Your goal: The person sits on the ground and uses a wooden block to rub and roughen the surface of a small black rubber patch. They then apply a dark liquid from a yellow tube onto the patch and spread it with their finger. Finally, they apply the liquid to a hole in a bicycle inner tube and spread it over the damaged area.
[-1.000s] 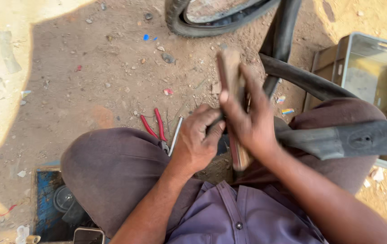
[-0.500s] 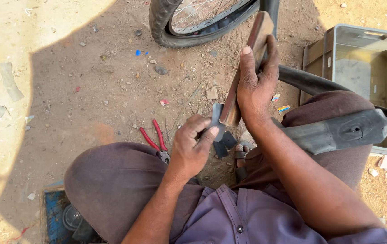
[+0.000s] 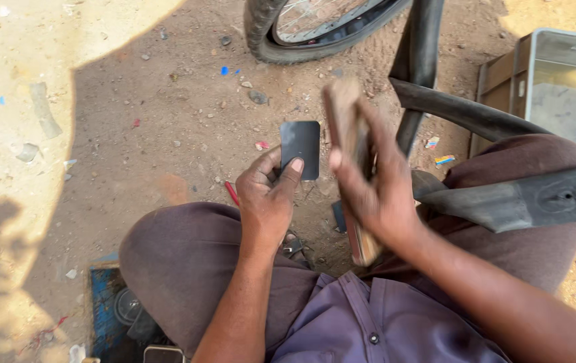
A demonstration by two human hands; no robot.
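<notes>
A small black patch (image 3: 300, 148), flat and rectangular with rounded corners, is held upright over the dirt ground (image 3: 167, 121), just ahead of the person's knees. Its surface is plain, dark and matte. The left hand (image 3: 269, 195) pinches its lower left edge, thumb pressed on the near face and the other fingers curled behind it, so the hand is closed tight on the patch.

Just right of the patch, the right hand (image 3: 368, 185) is wrapped around a long wooden block (image 3: 349, 154), blurred, standing on end; the fingers are fully closed about it.

A black inner tube (image 3: 503, 198) lies across the right thigh and loops away toward the far right. A bicycle wheel (image 3: 301, 30) stands at the far edge, a grey box (image 3: 556, 87) at the far right. A red plier handle (image 3: 232, 193) pokes out by the left knee.
</notes>
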